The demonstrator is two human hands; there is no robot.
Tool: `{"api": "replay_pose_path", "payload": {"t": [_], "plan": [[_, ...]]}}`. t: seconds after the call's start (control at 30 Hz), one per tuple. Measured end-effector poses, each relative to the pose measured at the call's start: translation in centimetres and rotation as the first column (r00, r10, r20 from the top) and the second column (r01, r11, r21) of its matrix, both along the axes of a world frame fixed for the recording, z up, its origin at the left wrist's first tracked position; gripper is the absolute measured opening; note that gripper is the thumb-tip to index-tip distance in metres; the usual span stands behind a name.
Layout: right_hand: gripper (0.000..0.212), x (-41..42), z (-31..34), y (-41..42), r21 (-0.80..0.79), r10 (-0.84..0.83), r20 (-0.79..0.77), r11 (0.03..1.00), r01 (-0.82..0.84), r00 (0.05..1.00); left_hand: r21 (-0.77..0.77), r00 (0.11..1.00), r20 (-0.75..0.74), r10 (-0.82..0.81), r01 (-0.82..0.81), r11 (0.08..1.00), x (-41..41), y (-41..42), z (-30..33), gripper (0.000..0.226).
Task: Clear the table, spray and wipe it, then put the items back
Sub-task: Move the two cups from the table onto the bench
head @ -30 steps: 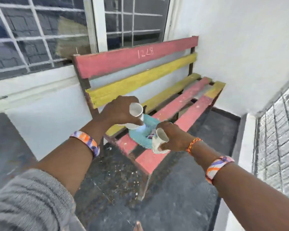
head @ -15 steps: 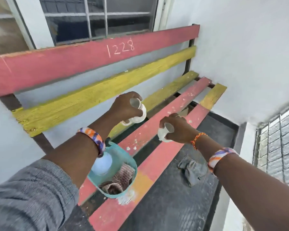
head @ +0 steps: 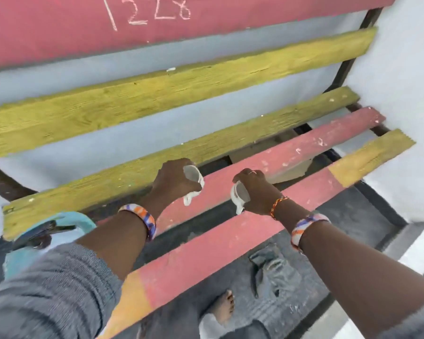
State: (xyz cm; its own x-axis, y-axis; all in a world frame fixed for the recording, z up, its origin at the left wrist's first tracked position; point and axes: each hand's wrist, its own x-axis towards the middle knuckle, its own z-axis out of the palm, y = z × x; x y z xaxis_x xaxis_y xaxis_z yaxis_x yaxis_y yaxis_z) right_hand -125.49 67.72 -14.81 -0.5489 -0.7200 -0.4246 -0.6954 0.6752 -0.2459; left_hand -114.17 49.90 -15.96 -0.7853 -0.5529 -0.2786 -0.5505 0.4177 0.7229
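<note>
Over the slatted bench seat (head: 291,152), both hands hold small white cups. The left hand (head: 171,182) has its fingers wrapped around a white cup (head: 194,177), whose open mouth faces the camera; most of the cup body is hidden behind the fingers, and a white handle-like loop shows below the palm. The right hand (head: 257,192) is closed the same way on a second white cup (head: 239,194), also tilted mouth-up towards the lens, with its lower part cut off by the palm. Whether either cup touches the red slats beneath cannot be told; the two cups are near each other but apart.

At lower left a light blue bowl (head: 83,220) sits at the end of the bench, largely covered by the grey sleeve (head: 49,289) and left forearm, so its contents are hard to make out beyond a dark blurred shape at its rim. Below the seat, a grey rag (head: 272,270) lies crumpled on the dark floor, and a bare foot (head: 224,307) shows between the slats, partly hidden. A pale torn sheet, perhaps cardboard (head: 291,171), shows under the far slats, mostly concealed. Chalk figures on the red backrest (head: 255,15) are cut off by the top edge.
</note>
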Motion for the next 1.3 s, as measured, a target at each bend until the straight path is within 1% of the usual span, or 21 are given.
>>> {"api": "replay_pose_path", "payload": {"t": [0.07, 0.23, 0.33, 0.4, 0.47, 0.53, 0.63, 0.73, 0.93, 1.1, 1.13, 1.2, 1.27, 1.3], "plan": [[0.066, -2.3, -1.1, 0.3, -0.009, 0.016, 0.013, 1.000, -0.016, 1.000, -0.021, 0.997, 0.077, 0.021, -0.020, 1.000, -1.3, 1.0, -1.7, 0.046], [0.059, -6.3, -4.5, -0.6, 0.009, 0.054, 0.066, 0.998, -0.054, 0.996, -0.086, 0.973, 0.226, 0.057, -0.038, 0.996, -4.0, 1.7, -5.3, 0.054], [0.059, -8.0, -6.9, -1.8, 0.023, 0.124, 0.072, 0.992, -0.126, 0.990, -0.095, 0.961, 0.264, 0.088, -0.064, 0.993, -5.9, 1.6, -7.2, 0.053], [0.061, -8.9, -8.3, -3.0, 0.065, 0.215, 0.076, 0.973, -0.220, 0.974, -0.093, 0.944, 0.313, 0.100, -0.074, 0.993, -7.0, 1.5, -8.4, 0.056], [0.064, -9.6, -9.3, -4.3, 0.112, 0.309, 0.070, 0.942, -0.316, 0.948, -0.100, 0.926, 0.367, 0.085, -0.052, 0.994, -7.5, 1.5, -9.3, 0.061], [0.065, -10.3, -10.2, -5.7, 0.154, 0.367, 0.087, 0.914, -0.376, 0.926, -0.103, 0.915, 0.397, 0.063, -0.023, 0.994, -7.8, 1.5, -10.2, 0.064], [0.065, -10.8, -11.3, -7.2, 0.199, 0.384, 0.154, 0.890, -0.409, 0.910, -0.086, 0.884, 0.465, 0.040, 0.000, 0.996, -8.5, 1.1, -10.9, 0.070], [0.062, -10.8, -11.9, -7.3, 0.188, 0.379, 0.144, 0.896, -0.402, 0.914, -0.061, 0.842, 0.539, 0.009, 0.029, 0.998, -9.5, 0.6, -11.1, 0.075], [0.062, -10.7, -12.0, -6.7, 0.144, 0.372, 0.138, 0.909, -0.390, 0.918, -0.091, 0.796, 0.604, -0.039, 0.117, 0.989, -10.3, 0.8, -11.0, 0.080], [0.069, -10.4, -12.1, -6.5, 0.146, 0.348, 0.137, 0.919, -0.367, 0.927, -0.103, 0.783, 0.620, -0.050, 0.145, 0.984, -10.0, 1.2, -10.3, 0.083], [0.073, -10.3, -12.1, -6.5, 0.155, 0.348, 0.128, 0.918, -0.366, 0.929, -0.106, 0.783, 0.620, -0.047, 0.143, 0.984, -9.9, 1.2, -10.1, 0.084], [0.086, -10.1, -11.9, -6.3, 0.200, 0.380, 0.101, 0.898, -0.393, 0.919, -0.139, 0.793, 0.609, -0.033, 0.147, 0.979, -9.3, 1.2, -9.3, 0.084], [0.098, -9.7, -11.3, -6.0, 0.244, 0.397, 0.056, 0.884, -0.398, 0.916, -0.207, 0.816, 0.578, -0.024, 0.174, 0.963, -8.4, 1.3, -8.3, 0.079], [0.100, -9.4, -10.9, -5.7, 0.258, 0.393, 0.026, 0.886, -0.386, 0.919, -0.245, 0.835, 0.550, -0.020, 0.184, 0.952, -7.5, 1.5, -7.7, 0.074]]}}
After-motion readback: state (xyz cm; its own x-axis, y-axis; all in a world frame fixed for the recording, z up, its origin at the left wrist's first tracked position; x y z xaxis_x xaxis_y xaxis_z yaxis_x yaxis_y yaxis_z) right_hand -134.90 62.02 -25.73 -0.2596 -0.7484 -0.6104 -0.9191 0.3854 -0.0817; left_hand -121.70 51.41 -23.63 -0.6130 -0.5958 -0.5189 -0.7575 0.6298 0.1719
